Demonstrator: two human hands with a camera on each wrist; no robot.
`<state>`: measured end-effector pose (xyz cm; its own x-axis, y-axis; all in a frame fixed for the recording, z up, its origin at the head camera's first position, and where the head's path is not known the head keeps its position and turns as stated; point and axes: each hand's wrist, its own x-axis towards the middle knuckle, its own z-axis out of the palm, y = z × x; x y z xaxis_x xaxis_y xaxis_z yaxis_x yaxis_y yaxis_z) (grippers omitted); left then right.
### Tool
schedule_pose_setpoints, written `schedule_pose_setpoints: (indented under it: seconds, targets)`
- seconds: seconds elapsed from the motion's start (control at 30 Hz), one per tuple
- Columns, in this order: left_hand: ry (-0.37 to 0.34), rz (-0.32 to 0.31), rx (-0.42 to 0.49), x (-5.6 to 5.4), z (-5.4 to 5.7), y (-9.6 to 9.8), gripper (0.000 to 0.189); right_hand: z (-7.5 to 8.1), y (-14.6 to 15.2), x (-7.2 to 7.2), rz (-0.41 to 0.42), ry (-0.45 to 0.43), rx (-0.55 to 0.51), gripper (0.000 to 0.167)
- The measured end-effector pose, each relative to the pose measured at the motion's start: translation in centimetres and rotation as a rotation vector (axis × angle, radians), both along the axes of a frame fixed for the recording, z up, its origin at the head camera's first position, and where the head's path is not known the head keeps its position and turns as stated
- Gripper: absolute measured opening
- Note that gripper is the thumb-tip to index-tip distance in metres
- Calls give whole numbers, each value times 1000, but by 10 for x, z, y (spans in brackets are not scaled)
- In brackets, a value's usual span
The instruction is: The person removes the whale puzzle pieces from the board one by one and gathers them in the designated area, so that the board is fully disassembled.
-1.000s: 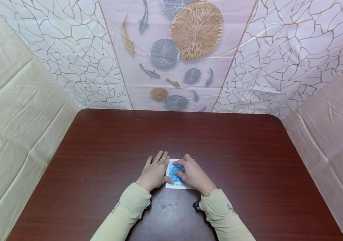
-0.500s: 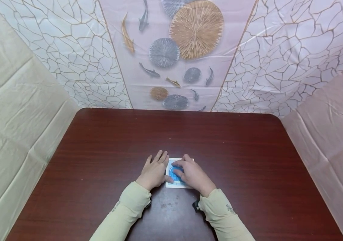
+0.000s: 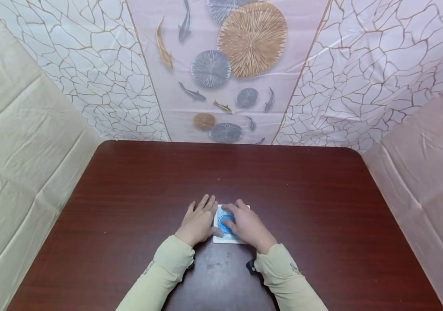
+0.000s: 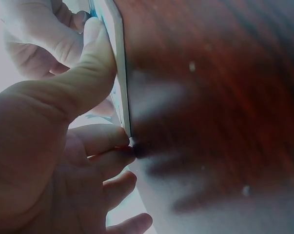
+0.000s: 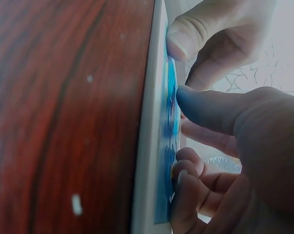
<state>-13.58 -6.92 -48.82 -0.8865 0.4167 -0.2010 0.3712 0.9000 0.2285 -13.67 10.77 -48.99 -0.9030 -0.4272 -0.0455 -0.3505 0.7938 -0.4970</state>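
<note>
A thin square board [image 3: 221, 241] with a white border lies flat on the table, a blue round picture [image 3: 223, 221] on its light blue face. My left hand [image 3: 197, 225] is beside its left edge, fingers extended on the tabletop and the thumb [image 4: 94, 48] on the board's near-left corner. Over the right part of the board is my right hand [image 3: 250, 225]. Its thumb [image 5: 205, 105] touches the blue face, and its bent fingers [image 5: 188, 187] meet the face farther along. Whether a loose piece sits between them, I cannot tell. This hand covers much of the board's right side.
A dark red-brown wooden table [image 3: 159, 177] spreads around the board. Cream cloth panels [image 3: 23, 164] stand at the left and right. Behind the table's far edge hangs a patterned cloth [image 3: 240, 99] with fish and round leaf shapes.
The right thumb and index finger have shifted slightly on the blue picture, showing a bit of yellow-green near the index fingertip. The left hand and board keep their places.
</note>
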Motion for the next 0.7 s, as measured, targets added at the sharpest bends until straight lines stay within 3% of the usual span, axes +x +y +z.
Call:
schedule_pose_setpoints:
  seconds: [0.3,0.7]
  targets:
    - [-8,8,1,0,0,-1,95,3,-2,-2,9,-10,22,40]
    - [-7,16,-5,0,1,1,96,6,-7,-11,-3,-22,71,26]
